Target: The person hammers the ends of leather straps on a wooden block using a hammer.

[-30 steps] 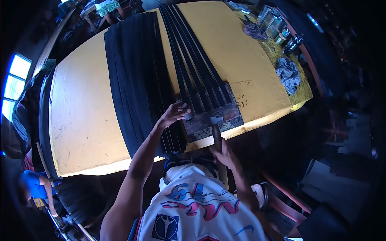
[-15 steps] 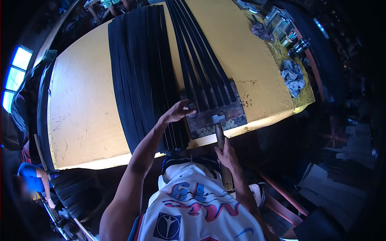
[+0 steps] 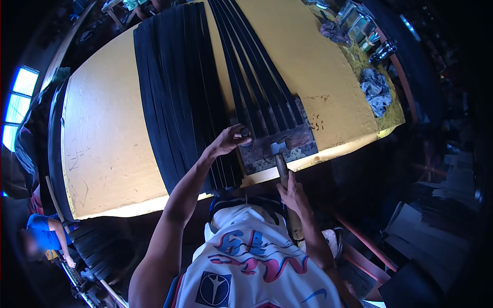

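Yellow tabletop (image 3: 102, 128) fills the view, scuffed and bright, with darkness all around it. Right at its near edge sits a dark, worn block (image 3: 280, 146), and the hammer (image 3: 280, 154) has its metal head down on that block, wooden handle running back toward the body. Right hand (image 3: 294, 194) is wrapped around the handle, fingers curled tight on the wood. Left hand (image 3: 228, 141) is up at the block's left corner, fingers pinched closed around a small punch (image 3: 245, 134) standing on end just beside the hammer head. Fanning away from the block, narrow black strips (image 3: 257, 77) run up the table, their near ends lying on it. Left of them, a wider spread of black strips (image 3: 174, 92) overlaps like slats. Far right corner, crumpled rags (image 3: 374, 90) and some tins (image 3: 359, 25). Down at lower left, another person in a blue top (image 3: 43, 228) is bent over beside a dark heap.
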A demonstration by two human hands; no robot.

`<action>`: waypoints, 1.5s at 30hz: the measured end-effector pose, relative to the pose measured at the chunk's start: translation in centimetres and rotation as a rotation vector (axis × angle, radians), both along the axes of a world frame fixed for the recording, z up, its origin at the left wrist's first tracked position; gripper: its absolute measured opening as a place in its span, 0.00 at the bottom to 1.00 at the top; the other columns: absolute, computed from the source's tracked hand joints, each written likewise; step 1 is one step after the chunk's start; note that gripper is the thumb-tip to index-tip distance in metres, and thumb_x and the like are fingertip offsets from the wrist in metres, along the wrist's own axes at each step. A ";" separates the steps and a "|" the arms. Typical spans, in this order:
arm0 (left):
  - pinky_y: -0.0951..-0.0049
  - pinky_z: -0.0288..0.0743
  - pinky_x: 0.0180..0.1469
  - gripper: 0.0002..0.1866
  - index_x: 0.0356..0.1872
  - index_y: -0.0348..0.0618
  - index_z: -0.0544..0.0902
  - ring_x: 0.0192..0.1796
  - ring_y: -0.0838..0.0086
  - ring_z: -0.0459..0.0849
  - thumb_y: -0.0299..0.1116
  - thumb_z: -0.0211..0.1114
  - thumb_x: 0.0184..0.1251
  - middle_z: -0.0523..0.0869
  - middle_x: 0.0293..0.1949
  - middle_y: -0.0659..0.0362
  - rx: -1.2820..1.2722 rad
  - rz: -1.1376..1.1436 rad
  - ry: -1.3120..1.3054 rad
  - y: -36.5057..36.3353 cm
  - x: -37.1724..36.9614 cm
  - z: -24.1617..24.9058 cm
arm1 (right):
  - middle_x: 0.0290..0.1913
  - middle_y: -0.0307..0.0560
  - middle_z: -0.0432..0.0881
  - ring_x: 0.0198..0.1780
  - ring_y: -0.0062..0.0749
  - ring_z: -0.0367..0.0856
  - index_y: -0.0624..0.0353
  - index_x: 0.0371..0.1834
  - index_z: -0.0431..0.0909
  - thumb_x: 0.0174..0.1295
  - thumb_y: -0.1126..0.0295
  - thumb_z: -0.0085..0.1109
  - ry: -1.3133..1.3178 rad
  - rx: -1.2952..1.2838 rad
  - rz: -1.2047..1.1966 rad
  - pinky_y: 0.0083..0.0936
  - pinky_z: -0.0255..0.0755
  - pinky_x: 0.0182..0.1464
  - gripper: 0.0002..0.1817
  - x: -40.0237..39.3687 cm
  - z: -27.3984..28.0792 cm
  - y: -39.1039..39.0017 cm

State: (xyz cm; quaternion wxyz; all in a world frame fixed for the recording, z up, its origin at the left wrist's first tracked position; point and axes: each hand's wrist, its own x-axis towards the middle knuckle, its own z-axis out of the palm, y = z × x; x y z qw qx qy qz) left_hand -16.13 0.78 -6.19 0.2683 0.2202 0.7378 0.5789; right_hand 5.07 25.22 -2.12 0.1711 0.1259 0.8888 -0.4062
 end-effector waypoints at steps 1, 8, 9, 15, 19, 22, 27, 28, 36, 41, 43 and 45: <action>0.64 0.75 0.61 0.17 0.45 0.41 0.81 0.49 0.73 0.84 0.42 0.71 0.65 0.84 0.41 0.61 -0.001 -0.002 -0.002 0.0 0.1 0.1 | 0.30 0.70 0.81 0.28 0.57 0.86 0.66 0.66 0.55 0.65 0.64 0.59 0.004 0.007 0.000 0.39 0.82 0.27 0.32 0.0 -0.1 0.0; 0.67 0.74 0.63 0.15 0.46 0.42 0.80 0.52 0.75 0.84 0.39 0.71 0.65 0.85 0.43 0.61 0.017 0.024 -0.033 0.2 0.8 0.0 | 0.29 0.65 0.82 0.28 0.52 0.87 0.69 0.53 0.60 0.65 0.66 0.59 0.017 0.082 0.040 0.38 0.83 0.27 0.23 -0.2 0.3 -0.3; 0.68 0.74 0.63 0.15 0.47 0.42 0.80 0.52 0.76 0.84 0.38 0.71 0.65 0.86 0.43 0.61 0.044 0.039 -0.054 0.2 1.0 0.0 | 0.29 0.62 0.83 0.27 0.48 0.87 0.70 0.52 0.60 0.65 0.68 0.59 -0.010 -0.088 -0.036 0.36 0.82 0.25 0.22 -0.2 0.5 -0.4; 0.72 0.76 0.59 0.14 0.48 0.44 0.81 0.49 0.77 0.85 0.36 0.71 0.64 0.87 0.41 0.62 0.030 0.068 0.004 0.2 2.1 0.5 | 0.27 0.59 0.84 0.25 0.43 0.87 0.68 0.57 0.60 0.65 0.71 0.58 -0.203 -0.368 -0.165 0.35 0.82 0.25 0.22 -1.5 3.2 -0.3; 0.72 0.80 0.51 0.14 0.47 0.45 0.81 0.45 0.74 0.87 0.35 0.71 0.64 0.88 0.40 0.62 0.016 0.097 0.129 0.3 3.2 1.1 | 0.31 0.65 0.84 0.28 0.57 0.86 0.67 0.68 0.56 0.65 0.58 0.59 -0.141 -0.115 -0.092 0.42 0.81 0.26 0.36 -0.8 3.7 -0.9; 0.71 0.81 0.47 0.14 0.48 0.44 0.81 0.44 0.75 0.88 0.36 0.71 0.64 0.88 0.39 0.60 -0.154 0.047 0.179 -0.3 3.4 0.4 | 0.29 0.70 0.81 0.34 0.70 0.80 0.66 0.60 0.64 0.67 0.54 0.57 0.142 0.014 0.000 0.51 0.77 0.29 0.29 -0.9 5.4 -2.4; 0.58 0.80 0.40 0.24 0.48 0.36 0.79 0.39 0.50 0.86 0.45 0.73 0.59 0.85 0.35 0.44 -0.113 0.072 0.376 -0.6 4.0 0.6 | 0.30 0.66 0.83 0.35 0.64 0.84 0.64 0.51 0.71 0.68 0.55 0.57 0.233 0.053 0.052 0.50 0.77 0.32 0.21 -2.9 10.3 -5.0; 0.58 0.80 0.40 0.24 0.48 0.36 0.79 0.39 0.50 0.86 0.45 0.73 0.59 0.85 0.35 0.44 -0.106 0.084 0.381 -0.7 4.0 1.1 | 0.30 0.66 0.83 0.35 0.64 0.84 0.64 0.51 0.71 0.68 0.55 0.57 0.239 0.061 0.063 0.50 0.77 0.32 0.21 -3.4 12.1 -5.5; 0.57 0.81 0.39 0.26 0.45 0.36 0.81 0.38 0.47 0.86 0.50 0.71 0.60 0.86 0.38 0.44 -0.177 0.088 0.400 -0.7 4.1 -0.5 | 0.26 0.44 0.78 0.24 0.21 0.75 0.67 0.43 0.71 0.67 0.76 0.52 1.058 0.599 0.319 0.19 0.74 0.31 0.06 -4.1 20.9 -5.1; 0.57 0.81 0.42 0.21 0.49 0.40 0.80 0.40 0.48 0.86 0.42 0.70 0.61 0.87 0.40 0.47 -0.193 0.083 0.423 -1.3 3.7 1.4 | 0.33 0.67 0.82 0.35 0.60 0.84 0.69 0.60 0.70 0.69 0.59 0.53 0.163 0.271 0.168 0.45 0.77 0.36 0.25 -3.9 7.8 -6.9; 0.56 0.81 0.42 0.19 0.52 0.42 0.80 0.40 0.48 0.85 0.33 0.67 0.60 0.87 0.40 0.48 -0.185 0.057 0.537 -1.4 4.1 0.4 | 0.34 0.68 0.82 0.36 0.62 0.84 0.67 0.61 0.69 0.69 0.57 0.54 0.157 0.375 0.228 0.47 0.78 0.36 0.26 -5.7 7.0 -6.6; 0.56 0.80 0.41 0.17 0.50 0.41 0.80 0.40 0.48 0.85 0.36 0.67 0.61 0.86 0.41 0.47 -0.139 0.112 0.503 -0.9 4.9 -0.9 | 0.30 0.69 0.82 0.35 0.65 0.82 0.69 0.59 0.69 0.69 0.56 0.55 0.213 0.316 0.208 0.50 0.77 0.34 0.26 -2.9 7.1 -5.7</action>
